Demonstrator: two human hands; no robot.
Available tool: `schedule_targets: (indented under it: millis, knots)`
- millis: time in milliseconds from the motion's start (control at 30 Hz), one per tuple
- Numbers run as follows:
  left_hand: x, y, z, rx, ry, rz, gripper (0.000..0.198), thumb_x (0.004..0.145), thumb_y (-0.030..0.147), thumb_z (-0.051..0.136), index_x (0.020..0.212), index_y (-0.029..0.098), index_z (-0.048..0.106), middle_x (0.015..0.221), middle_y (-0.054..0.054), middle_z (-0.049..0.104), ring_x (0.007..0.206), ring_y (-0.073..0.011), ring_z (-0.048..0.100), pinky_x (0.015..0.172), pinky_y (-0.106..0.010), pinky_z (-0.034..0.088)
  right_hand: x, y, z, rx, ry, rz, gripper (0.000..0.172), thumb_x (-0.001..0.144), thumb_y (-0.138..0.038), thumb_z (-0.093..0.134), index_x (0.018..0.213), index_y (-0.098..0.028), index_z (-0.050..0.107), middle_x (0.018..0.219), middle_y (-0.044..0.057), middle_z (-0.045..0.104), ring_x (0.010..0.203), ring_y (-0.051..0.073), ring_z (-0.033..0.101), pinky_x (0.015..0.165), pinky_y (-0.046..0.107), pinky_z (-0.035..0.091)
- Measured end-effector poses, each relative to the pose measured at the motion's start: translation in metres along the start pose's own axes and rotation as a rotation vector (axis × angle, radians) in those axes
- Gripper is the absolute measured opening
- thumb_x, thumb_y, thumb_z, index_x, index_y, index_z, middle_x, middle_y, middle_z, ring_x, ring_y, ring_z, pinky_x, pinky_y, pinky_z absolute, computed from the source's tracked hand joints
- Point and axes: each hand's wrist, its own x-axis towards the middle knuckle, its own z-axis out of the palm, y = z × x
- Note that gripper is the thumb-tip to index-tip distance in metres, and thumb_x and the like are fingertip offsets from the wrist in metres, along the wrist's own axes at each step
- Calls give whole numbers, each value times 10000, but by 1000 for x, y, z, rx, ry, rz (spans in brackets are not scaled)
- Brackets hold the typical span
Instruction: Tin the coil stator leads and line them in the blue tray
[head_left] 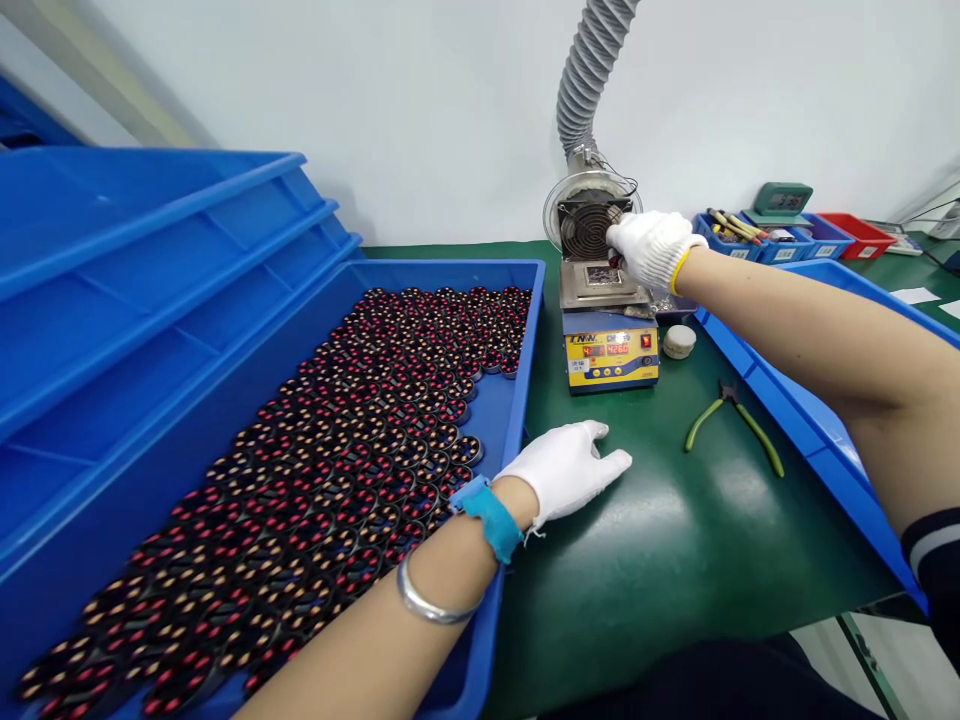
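My left hand (566, 468), in a white glove, hovers over the green table beside the tray's wall, thumb and fingers apart, holding nothing. My right hand (654, 250), also gloved in white, is above the right side of a solder pot (611, 350) with a red digital display. Its fingers are closed on a small dark-red part (615, 259), mostly hidden by the glove, that looks like the coil rings in the tray. Many black coil rings (360, 450) with red and copper-coloured windings lie close together in a blue tray (534, 330).
Stacked blue trays (172, 270) stand at the left. Green-handled cutters (727, 395) and a round white tin (679, 341) lie right of the pot. Behind it rises a grey exhaust hose (592, 75). Another blue tray (795, 405), small bins (817, 238) and a green clock (782, 199) are farther right.
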Motion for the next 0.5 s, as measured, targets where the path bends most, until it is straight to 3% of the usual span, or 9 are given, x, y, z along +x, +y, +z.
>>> schedule_targets:
  millis: [133,300,400,500]
  knots:
    - [0,0,0,-13,6,6,686,774,585,498,1256,108,600,928,-99,736,826,-257,678,701,-301,466,-1,-7,-2,-177,-98,20,385,827,-146,545,1197,-55,591,1163,248,611,1050,397,591,831,527,478]
    - [0,-1,1,4,-2,10,689,775,582,504,1258,99,596,945,-106,732,848,-265,674,725,-313,476,2,-8,1,-205,-96,-11,383,798,-95,528,1166,-30,609,1122,264,626,1008,424,613,772,528,498]
    - [1,-3,3,-37,9,15,684,771,573,532,1263,101,591,960,-103,726,857,-267,670,741,-327,489,2,-3,-1,-199,-58,-17,360,823,-170,534,1153,-61,628,1131,239,632,1005,414,618,771,533,500]
    - [4,-3,4,-227,123,21,651,751,531,607,1262,128,583,960,-86,716,865,-242,667,774,-320,507,-5,1,-6,-105,18,26,346,854,-310,531,1117,-128,663,1105,171,658,1005,374,625,791,514,500]
